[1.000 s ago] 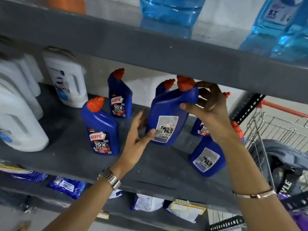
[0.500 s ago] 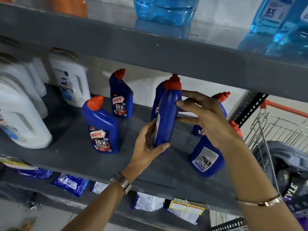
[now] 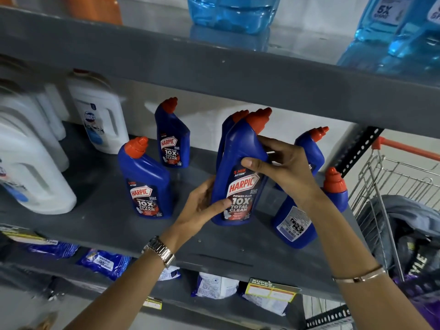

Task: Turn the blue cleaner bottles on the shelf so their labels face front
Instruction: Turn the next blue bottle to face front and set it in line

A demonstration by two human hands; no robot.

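Observation:
Several blue Harpic bottles with red caps stand on the grey shelf (image 3: 100,217). The middle bottle (image 3: 240,163) shows its front label; my left hand (image 3: 202,206) grips its lower left side and my right hand (image 3: 278,167) holds its right side. Two bottles at left (image 3: 145,179) and back left (image 3: 172,136) face front. The front right bottle (image 3: 295,225) shows its white back label. Another bottle (image 3: 312,148) stands behind my right hand, partly hidden, and one more cap (image 3: 239,115) peeks out behind the held bottle.
White Domex jugs (image 3: 100,115) fill the shelf's left side. Clear blue bottles (image 3: 228,13) stand on the shelf above, whose grey edge hangs low over the caps. A wire shopping cart (image 3: 392,177) stands at the right. Packets (image 3: 104,260) lie on the shelf below.
The middle bottle has been rotated in both hands from back label, through side-on, to front label facing me. My left hand now wraps its lower side.

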